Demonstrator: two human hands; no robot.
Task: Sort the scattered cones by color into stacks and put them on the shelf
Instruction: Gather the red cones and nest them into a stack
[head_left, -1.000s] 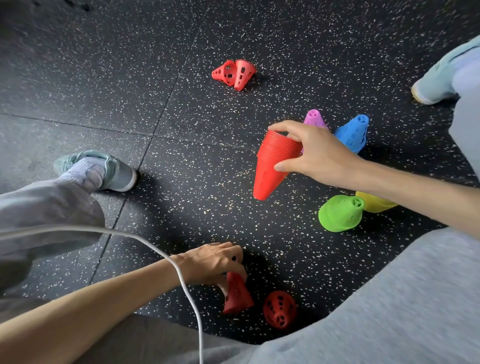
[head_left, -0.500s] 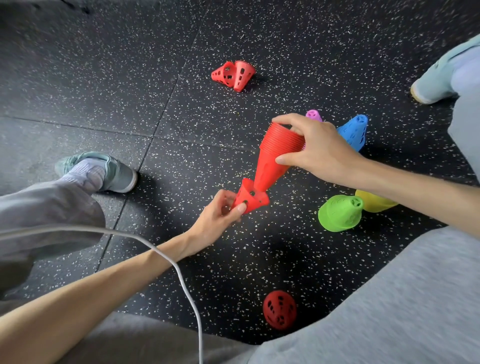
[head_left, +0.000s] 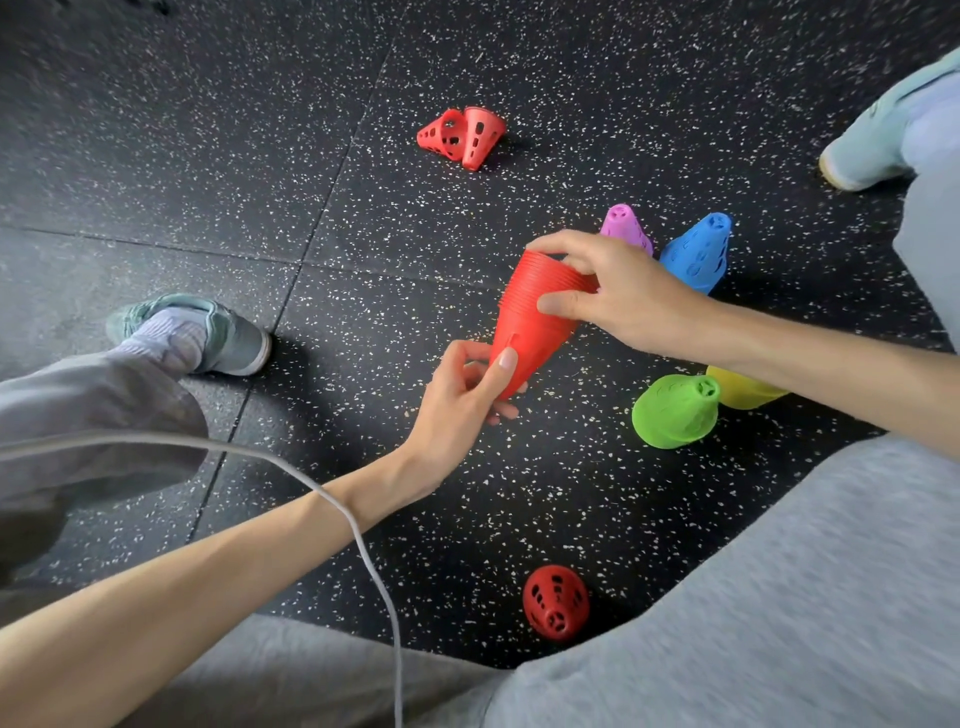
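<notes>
I judge the red cone stack (head_left: 535, 317) to be light, thin, stiff plastic, a little slick, best gripped around the ribbed band of nested rims at its wide end. My right hand (head_left: 618, 296) is clamped there, thumb below and fingers over the rim, holding the stack in the air, tilted, narrow tip pointing down-left. My left hand (head_left: 462, 400) pinches that tip between thumb and fingers. The stack is bright red and smooth-sided. On the speckled black floor (head_left: 260, 156), three loose perforated red cones lie on their sides: a touching pair (head_left: 462, 135) far off and one (head_left: 556, 600) near my knee. Purple (head_left: 623, 228), blue (head_left: 698, 254), green (head_left: 675, 410) and yellow (head_left: 737, 389) stacks stand to the right.
</notes>
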